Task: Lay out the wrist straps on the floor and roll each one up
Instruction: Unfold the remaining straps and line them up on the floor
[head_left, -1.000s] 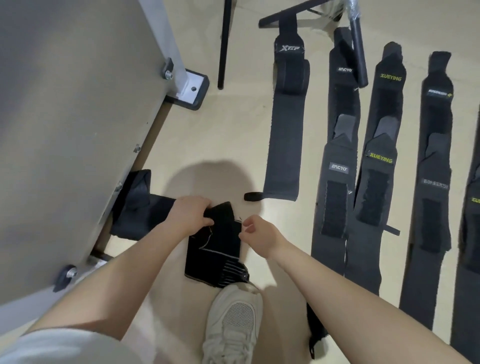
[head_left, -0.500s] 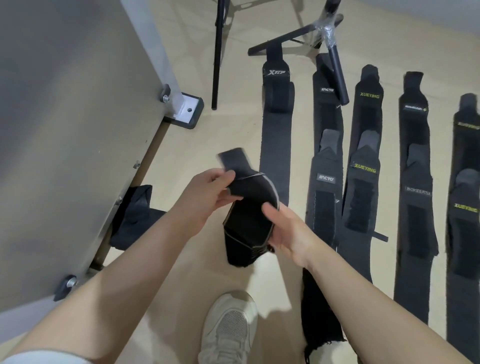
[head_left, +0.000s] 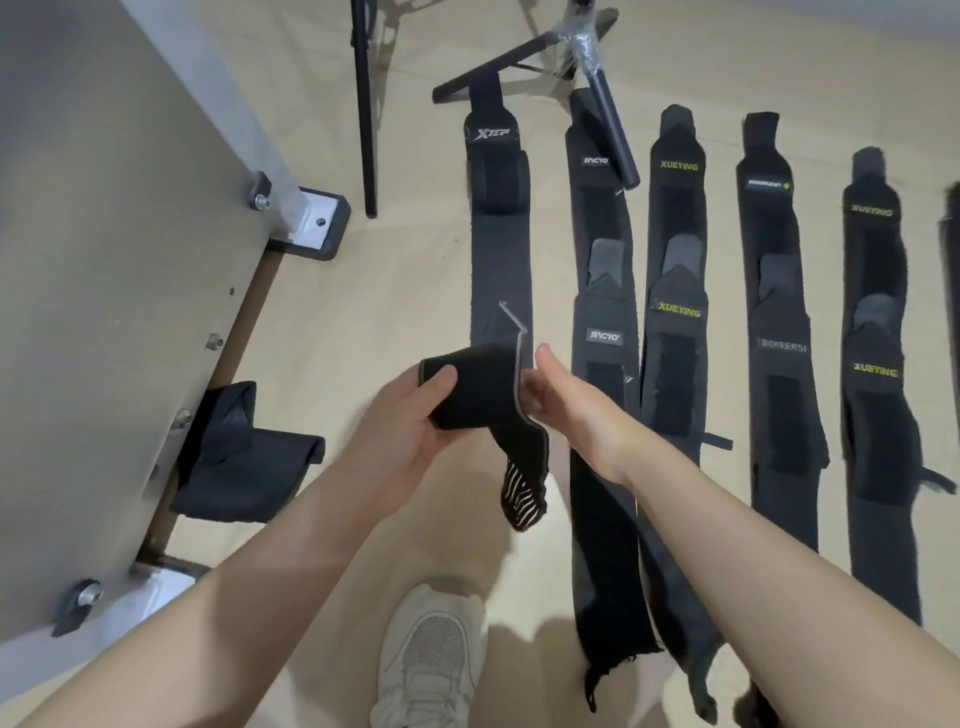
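Left hand: holds the black strap up.
Right hand: pinches the strap's edge.
Floor: more straps in a row.

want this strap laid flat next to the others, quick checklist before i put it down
1. Left hand grips the held strap: ok.
2. Right hand pinches its edge: ok.
3. Strap opened flat: not ok, folded over, striped end dangling.
4. Bare floor left of the XTEP strap: ok.
5. Shoe out of the way: cannot tell.
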